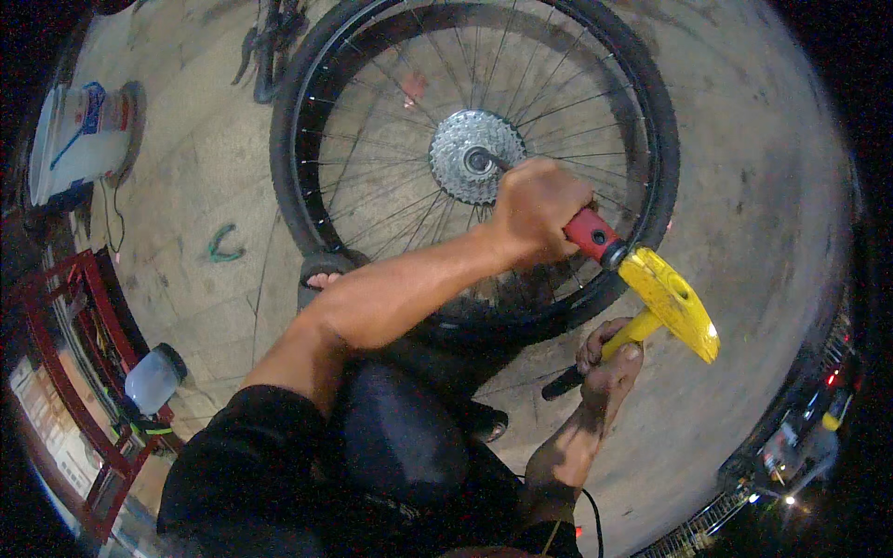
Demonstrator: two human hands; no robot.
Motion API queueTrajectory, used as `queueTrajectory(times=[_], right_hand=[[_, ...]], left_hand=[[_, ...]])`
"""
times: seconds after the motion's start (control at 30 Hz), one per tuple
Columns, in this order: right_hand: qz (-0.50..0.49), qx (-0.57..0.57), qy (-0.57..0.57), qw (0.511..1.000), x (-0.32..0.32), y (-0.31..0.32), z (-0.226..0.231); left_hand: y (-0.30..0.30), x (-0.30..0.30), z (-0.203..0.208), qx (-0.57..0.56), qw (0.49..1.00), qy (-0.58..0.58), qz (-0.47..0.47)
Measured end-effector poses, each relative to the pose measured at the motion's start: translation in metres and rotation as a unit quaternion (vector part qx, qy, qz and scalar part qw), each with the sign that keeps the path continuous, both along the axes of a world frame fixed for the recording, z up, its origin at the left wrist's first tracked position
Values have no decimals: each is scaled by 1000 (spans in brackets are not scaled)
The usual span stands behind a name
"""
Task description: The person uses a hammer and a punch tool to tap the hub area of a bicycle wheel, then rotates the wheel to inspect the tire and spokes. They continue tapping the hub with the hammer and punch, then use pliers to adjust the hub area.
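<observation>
A bicycle wheel with a black tyre lies flat before me, its silver cassette at the hub. My left hand is closed around a tool with a red handle; a dark rod shows between that fist and the hub, and the grip hides how they join. In my right hand is a yellow hammer, its dark handle end sticking out below the fingers. The hammer's head sits right at the outer end of the red handle; whether they touch, I cannot tell.
My sandalled foot is at the wheel's near left edge. Green-handled pliers lie on the floor. To the left are a white bucket, a red metal frame and a pale jar. Dark bicycle parts stand at the far left.
</observation>
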State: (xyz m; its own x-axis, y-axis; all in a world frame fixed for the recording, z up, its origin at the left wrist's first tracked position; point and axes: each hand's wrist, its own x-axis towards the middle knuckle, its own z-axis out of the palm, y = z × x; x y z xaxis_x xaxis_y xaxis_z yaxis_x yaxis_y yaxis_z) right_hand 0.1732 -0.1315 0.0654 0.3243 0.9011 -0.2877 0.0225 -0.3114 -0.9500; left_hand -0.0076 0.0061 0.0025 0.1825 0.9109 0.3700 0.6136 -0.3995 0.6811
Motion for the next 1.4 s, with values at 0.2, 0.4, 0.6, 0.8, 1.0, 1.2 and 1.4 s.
queueTrajectory(times=[0.2,0.4,0.6,0.8,1.0,1.2,1.4], right_hand=[[13,-14,7,1000,-11,7,9],[26,-4,9,1000,-8,9,6],[1,-24,26,999,-8,12,10],[-16,-45,-1,999,-16,23,11],[-17,-17,74,997,-9,21,3],[-68,-46,50,995,-15,24,10],[-2,-13,28,1000,-9,29,6]], left_hand=[[0,0,-2,22,999,-22,11],[5,4,-7,28,999,-22,2],[7,7,-7,26,999,-28,3],[10,6,-2,13,1000,-6,20],[12,9,-3,27,999,-33,26],[13,9,-1,-4,998,-60,14],[14,11,-1,6,998,-55,35]])
